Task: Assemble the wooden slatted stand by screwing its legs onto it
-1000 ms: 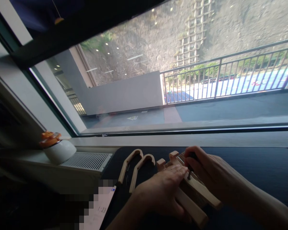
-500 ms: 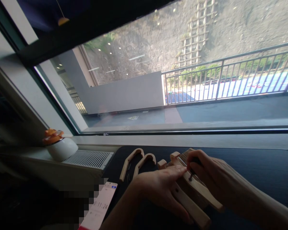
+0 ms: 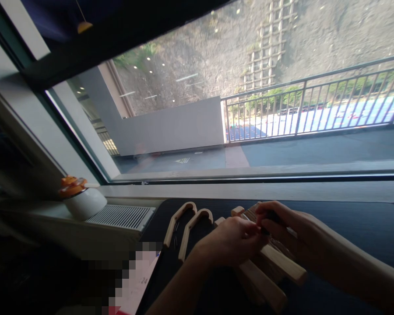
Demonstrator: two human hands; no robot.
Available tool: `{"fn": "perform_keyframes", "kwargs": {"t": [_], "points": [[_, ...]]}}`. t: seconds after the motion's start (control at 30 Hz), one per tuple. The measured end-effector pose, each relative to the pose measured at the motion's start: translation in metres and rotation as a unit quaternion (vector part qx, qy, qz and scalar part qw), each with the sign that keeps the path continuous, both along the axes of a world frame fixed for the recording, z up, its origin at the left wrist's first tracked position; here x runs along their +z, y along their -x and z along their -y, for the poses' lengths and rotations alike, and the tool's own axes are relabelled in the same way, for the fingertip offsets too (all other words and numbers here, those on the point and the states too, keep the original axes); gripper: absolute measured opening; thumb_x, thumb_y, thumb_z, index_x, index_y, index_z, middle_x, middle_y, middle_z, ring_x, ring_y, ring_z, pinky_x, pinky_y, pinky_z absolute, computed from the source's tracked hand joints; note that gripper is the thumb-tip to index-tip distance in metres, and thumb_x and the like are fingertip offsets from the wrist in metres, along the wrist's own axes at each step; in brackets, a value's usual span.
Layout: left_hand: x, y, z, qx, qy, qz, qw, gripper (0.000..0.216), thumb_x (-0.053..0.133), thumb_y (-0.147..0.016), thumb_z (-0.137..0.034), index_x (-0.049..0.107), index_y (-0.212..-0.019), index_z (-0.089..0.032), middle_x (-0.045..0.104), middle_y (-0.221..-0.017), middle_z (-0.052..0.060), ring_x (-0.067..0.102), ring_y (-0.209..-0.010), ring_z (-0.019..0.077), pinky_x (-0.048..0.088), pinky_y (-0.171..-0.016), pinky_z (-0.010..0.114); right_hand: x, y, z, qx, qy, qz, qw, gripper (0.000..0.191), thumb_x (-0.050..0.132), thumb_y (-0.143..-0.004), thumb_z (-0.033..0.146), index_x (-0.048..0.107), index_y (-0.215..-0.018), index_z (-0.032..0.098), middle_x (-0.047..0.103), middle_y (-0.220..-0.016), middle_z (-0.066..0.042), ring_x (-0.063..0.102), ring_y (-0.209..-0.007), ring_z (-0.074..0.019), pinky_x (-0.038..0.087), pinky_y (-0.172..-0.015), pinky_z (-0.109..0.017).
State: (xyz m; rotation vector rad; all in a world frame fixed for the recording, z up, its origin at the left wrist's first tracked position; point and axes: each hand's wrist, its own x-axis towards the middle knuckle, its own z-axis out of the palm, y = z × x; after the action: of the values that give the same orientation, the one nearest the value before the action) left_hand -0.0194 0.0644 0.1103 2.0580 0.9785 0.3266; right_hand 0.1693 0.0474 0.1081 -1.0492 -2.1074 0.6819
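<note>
My right hand [image 3: 282, 223] is closed around the dark handle of a screwdriver [image 3: 269, 218], over a wooden assembly. My left hand [image 3: 231, 240] meets it there, fingers drawn together at the tool's lower end; whatever they pinch is hidden. Beneath both hands lies the assembly, with two pale wooden bars [image 3: 284, 264] pointing toward me and a slatted part [image 3: 254, 211] at its far end. Left of the hands, two curved wooden pieces [image 3: 196, 229] with holes rest side by side, and a few thin metal pins or screws [image 3: 176, 234] lie between them.
The dark table [image 3: 351, 236] runs along a window ledge [image 3: 249, 191]. A phone [image 3: 139, 280], partly blurred out, lies at the left edge. Beyond it is a white vented unit [image 3: 121, 217] bearing a white pot with an orange top [image 3: 85, 203].
My left hand has gone from lying stretched over the wooden bar to fingers gathered at the screwdriver's end, uncovering more of the bars. The right hand keeps its grip almost in place.
</note>
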Motion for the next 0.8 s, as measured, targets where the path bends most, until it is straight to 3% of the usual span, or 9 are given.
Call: {"fn": "perform_keyframes", "kwargs": {"t": [0.13,0.3,0.5,0.6,0.7,0.8], "points": [[0.001,0.001,0.0,-0.015,-0.018,0.004,1.0,0.034,0.04,-0.089,-0.041,0.063,-0.089,-0.015,0.049,-0.071,-0.002,0.046,-0.066,0.01,0.036,-0.056,0.02,0.002,-0.006,0.0,-0.028,-0.029,0.005,0.999,0.032,0.051,-0.09,0.036,0.05,-0.119,0.025,0.065,-0.101,-0.005,0.063,-0.079,-0.0159,0.051,-0.063,-0.023],[0.0,0.0,-0.003,-0.025,-0.027,0.03,0.999,0.028,0.042,-0.088,-0.036,0.058,-0.08,-0.015,0.049,-0.073,-0.002,0.046,-0.069,0.0098,0.036,-0.06,0.02,0.009,-0.01,-0.003,-0.005,-0.086,0.004,0.996,0.024,0.049,-0.09,0.03,0.059,-0.111,0.023,0.065,-0.102,-0.005,0.062,-0.086,-0.0166,0.051,-0.07,-0.024],[-0.004,-0.004,-0.003,0.004,-0.02,0.024,1.0,0.027,0.041,-0.087,-0.035,0.053,-0.072,-0.015,0.047,-0.067,-0.004,0.043,-0.063,0.009,0.033,-0.055,0.02,0.003,-0.006,-0.012,-0.064,-0.154,0.022,0.986,0.018,0.056,-0.086,0.032,0.061,-0.098,0.021,0.064,-0.083,-0.003,0.06,-0.066,-0.0139,0.048,-0.056,-0.023],[-0.007,-0.004,-0.003,0.002,-0.029,0.033,0.999,0.029,0.039,-0.088,-0.034,0.049,-0.069,-0.016,0.044,-0.062,-0.004,0.041,-0.061,0.0086,0.03,-0.053,0.021,0.001,-0.005,-0.012,-0.06,-0.169,0.024,0.983,0.02,0.056,-0.086,0.031,0.061,-0.103,0.022,0.065,-0.088,-0.003,0.059,-0.063,-0.0116,0.047,-0.052,-0.021],[-0.009,-0.004,-0.003,-0.011,-0.039,0.052,0.998,0.03,0.038,-0.088,-0.033,0.046,-0.065,-0.016,0.043,-0.061,-0.004,0.039,-0.059,0.0082,0.031,-0.054,0.021,0.003,-0.007,-0.01,-0.028,-0.178,0.015,0.983,0.022,0.054,-0.088,0.029,0.061,-0.109,0.025,0.065,-0.098,-0.002,0.062,-0.07,-0.0115,0.049,-0.058,-0.019],[-0.01,-0.005,-0.004,-0.005,-0.031,0.061,0.998,0.03,0.04,-0.088,-0.033,0.046,-0.065,-0.016,0.042,-0.061,-0.004,0.038,-0.058,0.008,0.031,-0.053,0.021,0.005,-0.008,-0.01,-0.019,-0.205,0.014,0.978,0.018,0.054,-0.088,0.027,0.064,-0.102,0.025,0.067,-0.094,-0.001,0.063,-0.079,-0.0131,0.051,-0.067,-0.02]]}}
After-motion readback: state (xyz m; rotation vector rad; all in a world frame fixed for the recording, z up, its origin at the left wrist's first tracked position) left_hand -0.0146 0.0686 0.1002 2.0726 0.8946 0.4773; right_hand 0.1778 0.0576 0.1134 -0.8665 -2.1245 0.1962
